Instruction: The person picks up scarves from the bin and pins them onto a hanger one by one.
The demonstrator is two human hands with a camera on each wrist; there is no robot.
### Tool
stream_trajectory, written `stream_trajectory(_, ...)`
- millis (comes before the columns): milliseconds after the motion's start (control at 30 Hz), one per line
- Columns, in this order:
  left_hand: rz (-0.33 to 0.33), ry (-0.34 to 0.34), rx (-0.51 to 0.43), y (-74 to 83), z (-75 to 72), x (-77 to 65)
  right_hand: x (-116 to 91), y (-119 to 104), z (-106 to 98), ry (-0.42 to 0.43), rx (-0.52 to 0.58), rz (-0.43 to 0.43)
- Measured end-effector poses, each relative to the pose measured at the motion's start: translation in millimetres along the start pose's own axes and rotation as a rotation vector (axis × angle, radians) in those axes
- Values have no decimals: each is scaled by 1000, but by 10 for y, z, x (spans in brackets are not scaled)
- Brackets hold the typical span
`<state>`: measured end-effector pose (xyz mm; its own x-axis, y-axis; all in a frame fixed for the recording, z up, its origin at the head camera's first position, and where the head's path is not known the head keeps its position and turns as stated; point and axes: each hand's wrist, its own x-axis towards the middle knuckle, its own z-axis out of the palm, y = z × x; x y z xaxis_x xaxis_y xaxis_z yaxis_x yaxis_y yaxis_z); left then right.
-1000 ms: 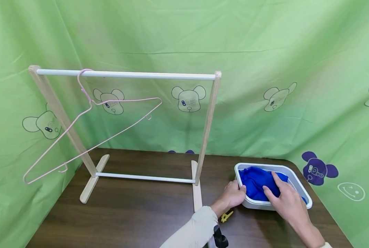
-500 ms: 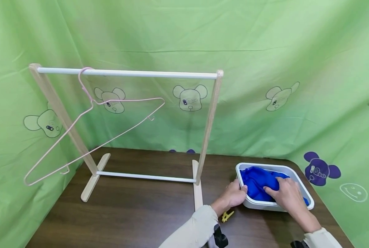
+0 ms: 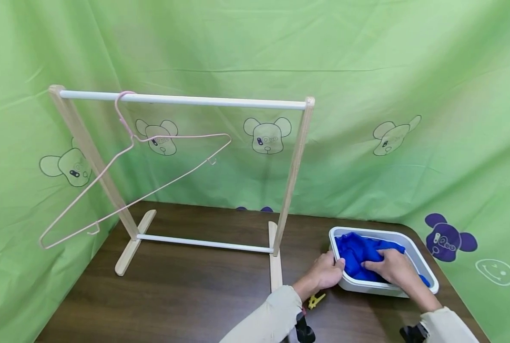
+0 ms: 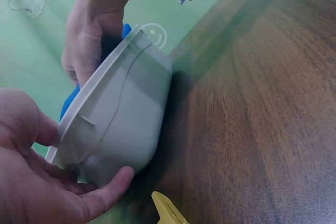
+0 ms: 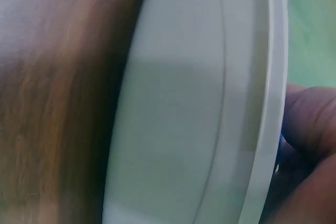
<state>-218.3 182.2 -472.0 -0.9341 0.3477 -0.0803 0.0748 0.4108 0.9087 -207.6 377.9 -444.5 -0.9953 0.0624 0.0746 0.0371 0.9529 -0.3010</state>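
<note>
Our left hand point(image 3: 325, 271) pinches the rim of the tub point(image 3: 366, 285) at 9 o'clock. Our right hand point(image 3: 395, 267), the nearer grip, curls thumb and fingers into the blue cloth point(image 3: 354, 250) inside, its bulk at 10 o'clock; the tub's long axis runs 9 to 3.

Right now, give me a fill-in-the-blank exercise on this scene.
The number of clothes hangers on the rack is ____.
The hand gripping the basin is the ____ one.
The right hand touches fabric coloured ____.
The clothespin on the table is coloured ____.
Missing words: one; left; blue; yellow.
</note>
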Motion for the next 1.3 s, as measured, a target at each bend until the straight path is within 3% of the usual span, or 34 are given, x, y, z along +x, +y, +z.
stream_trajectory(100,7,-2,-1,-16,7,-4,-1,15,5,40,21,-14)
stream_trajectory(300,12,-12,-1,-61,8,-7,-82,-8,155,383,-15,-182)
stream_trajectory(400,11,-18,9,-64,-9,1,-96,-42,186,447,-31,-249)
stream_trajectory(500,15,-25,21,-60,-29,5,-86,-75,169,409,-18,-244)
stream_trajectory(700,33,-27,32,-48,-46,13,-31,-116,131,280,-18,-126)
stream_trajectory(1000,16,-54,-2,-49,-27,5,103,-2,12,-46,25,-13)
stream_trajectory(1100,16,-51,6,-54,-34,6,122,36,16,-45,56,-1)
stream_trajectory(1300,11,-49,41,-59,-39,7,126,60,55,103,27,-9)
